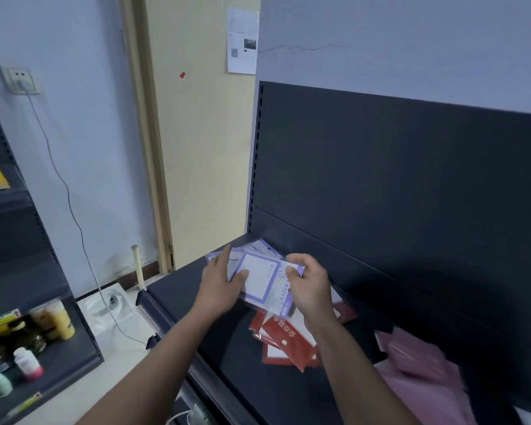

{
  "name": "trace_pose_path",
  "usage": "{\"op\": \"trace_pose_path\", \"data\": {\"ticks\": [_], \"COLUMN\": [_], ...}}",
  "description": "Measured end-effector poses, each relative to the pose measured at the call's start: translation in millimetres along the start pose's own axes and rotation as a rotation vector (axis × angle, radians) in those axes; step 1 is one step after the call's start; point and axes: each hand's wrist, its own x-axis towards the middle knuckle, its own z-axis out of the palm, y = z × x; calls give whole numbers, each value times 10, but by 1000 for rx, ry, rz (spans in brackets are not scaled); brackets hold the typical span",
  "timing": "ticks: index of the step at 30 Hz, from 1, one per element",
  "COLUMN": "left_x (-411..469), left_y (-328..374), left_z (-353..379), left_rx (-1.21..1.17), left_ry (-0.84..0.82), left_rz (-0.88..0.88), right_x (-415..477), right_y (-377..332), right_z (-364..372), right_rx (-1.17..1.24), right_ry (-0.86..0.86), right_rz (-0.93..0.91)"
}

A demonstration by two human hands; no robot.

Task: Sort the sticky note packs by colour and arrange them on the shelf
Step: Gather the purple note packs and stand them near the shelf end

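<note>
A purple-bordered sticky note pack (262, 279) is held between both hands above the dark shelf (178, 289), near its back left corner. My left hand (219, 283) grips its left edge, thumb on top. My right hand (308, 283) curls over its right edge. Several more purple packs (258, 248) lie fanned out underneath, toward the back panel. Red packs (288, 342) lie in a loose heap just in front of my right wrist. Pink packs (417, 363) are piled at the right of the shelf.
The shelf's tall dark back panel (411, 185) rises behind the packs. A second shelf unit (28, 332) with bottles and jars stands at the left. A cable (74, 216) runs from a wall socket to the floor. A door (203, 133) is behind.
</note>
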Motion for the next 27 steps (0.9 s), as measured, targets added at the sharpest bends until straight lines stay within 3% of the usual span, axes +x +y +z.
{"op": "trace_pose_path", "data": {"ticks": [7,13,17,21,27], "left_x": [507,889,1081,1229,1354], "left_y": [-244,-433,-547,-554,-573], "left_z": [-345,-555,-598,-586,-436], "left_rx": [-102,302,648,600,483], "left_ry": [-266,-277,-430,-462,-433], "left_rz": [4,-68,-31,73,47], "right_x": [401,684,783,789,778], "right_y": [-195,-230,-145,-111,-80], "right_z": [399,807,998,1084,1144], "right_rx": [-174,-300,-405,-430,-453], "right_ry": [-5,31,2,-10,-5], "right_rz": [-14,75,200,300,330]}}
